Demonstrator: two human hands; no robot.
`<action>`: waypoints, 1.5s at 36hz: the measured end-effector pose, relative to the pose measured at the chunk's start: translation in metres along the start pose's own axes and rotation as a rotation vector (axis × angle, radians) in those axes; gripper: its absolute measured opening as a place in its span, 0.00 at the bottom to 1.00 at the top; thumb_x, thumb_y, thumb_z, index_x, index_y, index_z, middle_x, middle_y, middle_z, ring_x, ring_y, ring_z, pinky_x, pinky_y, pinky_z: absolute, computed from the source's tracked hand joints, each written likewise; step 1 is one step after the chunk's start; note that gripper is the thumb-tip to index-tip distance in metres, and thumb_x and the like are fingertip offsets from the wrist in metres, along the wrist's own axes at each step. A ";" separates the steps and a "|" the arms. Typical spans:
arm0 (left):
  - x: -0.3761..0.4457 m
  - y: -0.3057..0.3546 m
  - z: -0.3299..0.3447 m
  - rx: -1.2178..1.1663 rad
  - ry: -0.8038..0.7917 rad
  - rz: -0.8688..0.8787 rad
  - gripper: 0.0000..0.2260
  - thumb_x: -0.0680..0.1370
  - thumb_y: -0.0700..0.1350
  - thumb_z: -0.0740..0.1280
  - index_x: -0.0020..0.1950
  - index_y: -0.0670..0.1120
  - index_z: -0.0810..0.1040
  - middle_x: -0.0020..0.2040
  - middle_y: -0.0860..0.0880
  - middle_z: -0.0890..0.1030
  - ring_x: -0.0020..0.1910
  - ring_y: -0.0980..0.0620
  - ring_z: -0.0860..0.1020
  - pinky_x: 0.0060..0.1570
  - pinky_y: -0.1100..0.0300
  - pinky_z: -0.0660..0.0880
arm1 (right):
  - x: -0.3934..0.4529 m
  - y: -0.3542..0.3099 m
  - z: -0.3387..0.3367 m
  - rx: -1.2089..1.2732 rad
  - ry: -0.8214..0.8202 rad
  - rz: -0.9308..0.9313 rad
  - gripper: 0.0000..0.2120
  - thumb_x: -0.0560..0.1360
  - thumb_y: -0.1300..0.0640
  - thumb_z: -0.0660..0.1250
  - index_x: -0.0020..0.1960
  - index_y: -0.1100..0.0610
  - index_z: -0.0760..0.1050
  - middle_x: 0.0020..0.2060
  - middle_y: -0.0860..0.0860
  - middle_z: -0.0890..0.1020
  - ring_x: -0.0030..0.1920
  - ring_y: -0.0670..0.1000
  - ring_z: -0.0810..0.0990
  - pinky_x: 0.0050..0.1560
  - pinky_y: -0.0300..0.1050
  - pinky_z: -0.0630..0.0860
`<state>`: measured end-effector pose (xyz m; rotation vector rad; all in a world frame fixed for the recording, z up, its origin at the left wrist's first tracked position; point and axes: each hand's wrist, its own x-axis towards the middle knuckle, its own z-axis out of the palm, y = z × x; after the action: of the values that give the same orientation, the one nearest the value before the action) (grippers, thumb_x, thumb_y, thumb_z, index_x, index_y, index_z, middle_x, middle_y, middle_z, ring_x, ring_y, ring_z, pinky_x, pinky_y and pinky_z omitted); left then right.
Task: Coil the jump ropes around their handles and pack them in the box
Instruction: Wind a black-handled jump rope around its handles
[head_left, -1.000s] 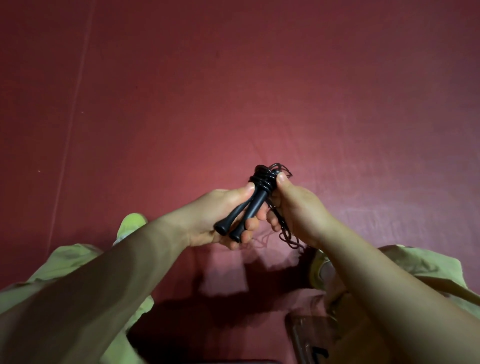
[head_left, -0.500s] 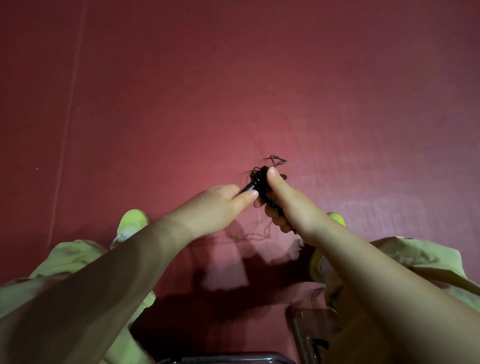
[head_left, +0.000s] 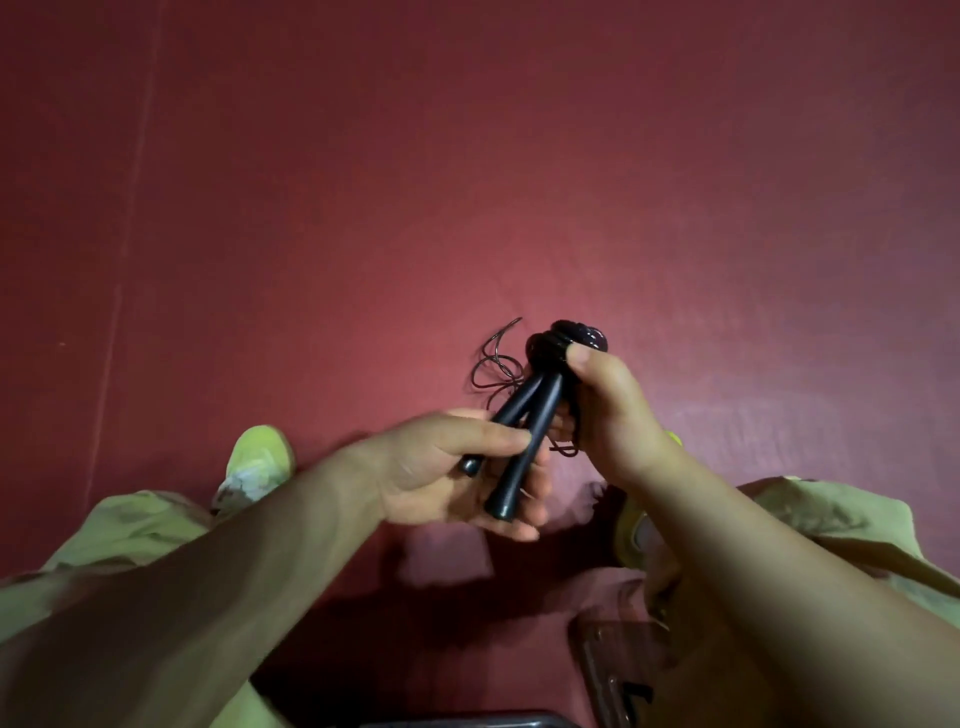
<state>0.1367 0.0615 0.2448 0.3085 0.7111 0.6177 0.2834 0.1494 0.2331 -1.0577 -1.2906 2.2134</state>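
- Jump rope (head_left: 524, 415) handles, held above the red floor (head_left: 467, 182): light, rigid, probably slick plastic; loose cord springy.
- Right hand (head_left: 613, 415) pinches the coiled far ends.
- Left hand (head_left: 447, 467) fingers (head_left: 498, 439) curl round the near shafts, the best hold.

black rope gear on deep red

black handles (head_left: 524, 415) and thin black cord (head_left: 493, 364); plain dark red floor (head_left: 467, 182); yellow-green shoe (head_left: 260, 457); pale olive trousers (head_left: 130, 530).
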 end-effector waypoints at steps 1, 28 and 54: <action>0.001 -0.002 -0.001 -0.078 -0.092 -0.007 0.16 0.62 0.51 0.79 0.42 0.44 0.82 0.33 0.47 0.81 0.33 0.47 0.82 0.42 0.50 0.81 | 0.000 0.000 0.000 0.035 -0.055 0.005 0.30 0.53 0.35 0.72 0.35 0.58 0.66 0.23 0.47 0.65 0.23 0.46 0.61 0.25 0.39 0.58; 0.014 0.002 -0.006 0.903 0.765 0.126 0.17 0.81 0.53 0.56 0.36 0.48 0.69 0.25 0.51 0.72 0.21 0.50 0.70 0.29 0.57 0.69 | 0.005 0.006 0.009 0.028 0.167 0.315 0.17 0.77 0.44 0.60 0.42 0.57 0.72 0.26 0.51 0.71 0.25 0.48 0.69 0.26 0.39 0.65; 0.013 -0.005 -0.018 1.623 0.737 -0.098 0.12 0.81 0.57 0.54 0.54 0.49 0.66 0.35 0.53 0.70 0.37 0.46 0.72 0.37 0.55 0.66 | 0.001 0.021 0.007 -0.222 0.184 0.551 0.31 0.79 0.34 0.51 0.39 0.60 0.75 0.22 0.49 0.70 0.21 0.47 0.67 0.24 0.38 0.65</action>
<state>0.1345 0.0663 0.2228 1.5693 1.8470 -0.1177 0.2783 0.1354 0.2164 -1.8422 -1.2978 2.2952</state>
